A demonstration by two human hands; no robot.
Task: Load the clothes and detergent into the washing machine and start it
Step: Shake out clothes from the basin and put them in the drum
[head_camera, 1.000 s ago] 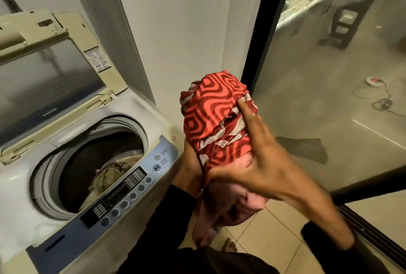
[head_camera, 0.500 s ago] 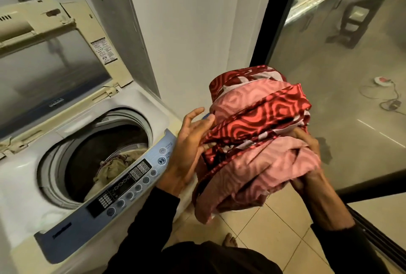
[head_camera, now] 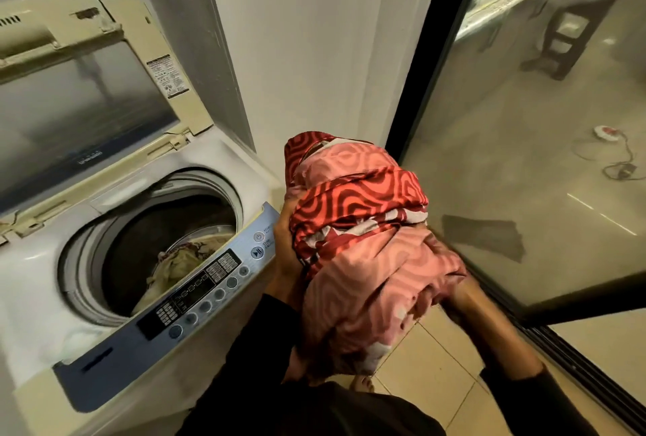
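A bunched red and pink patterned cloth (head_camera: 360,236) hangs in the air just right of the top-loading washing machine (head_camera: 216,162). My left hand (head_camera: 285,253) grips the bundle's left side, mostly hidden behind it. My right hand (head_camera: 451,281) holds the bundle from below on the right, its fingers buried in the fabric. The machine's lid (head_camera: 87,92) stands raised. Inside the drum (head_camera: 146,243) lies a pale crumpled garment (head_camera: 178,262). The blue control panel (head_camera: 195,299) runs along the machine's front edge. No detergent is in view.
A white wall corner (head_camera: 307,50) rises behind the cloth. A black-framed glass door (head_camera: 524,155) stands at the right, with a room, a stool (head_camera: 566,36) and a cable on the floor behind it. Tiled floor (head_camera: 437,365) lies below.
The cloth bundle has dropped lower and sits closer to the machine's control panel. My left hand has gone from open fingers beside the cloth to gripping it.
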